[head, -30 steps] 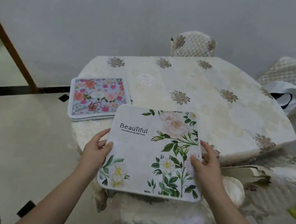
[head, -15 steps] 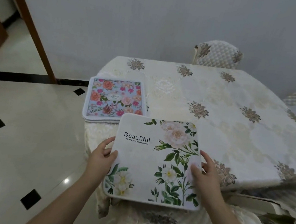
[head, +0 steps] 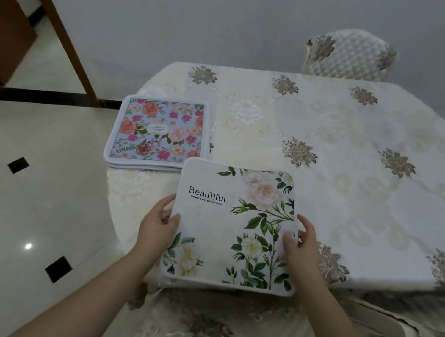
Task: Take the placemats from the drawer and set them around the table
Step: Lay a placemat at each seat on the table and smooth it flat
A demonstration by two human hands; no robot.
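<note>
Right now the white placemat (head: 234, 225), printed with green leaves, pale flowers and the word "Beautiful", sits at about 6 o'clock on the desk (head: 357, 188), its near edge overhanging the rim. Both hands are clamped on it: the left hand (head: 159, 225) pinches its 9 o'clock edge, the right hand (head: 300, 245) its 3 o'clock edge, thumbs on top. Judging by this, the step in hand is laying this mat at the near seat; next it wants sliding further on so it lies flat, then letting go. Just beside it at 10 o'clock lies a blue floral placemat (head: 158, 133), seemingly on top of more mats, which would still need spreading round. A quilted chair (head: 351, 54) stands at 12 o'clock; nothing blocks the cloth
</note>
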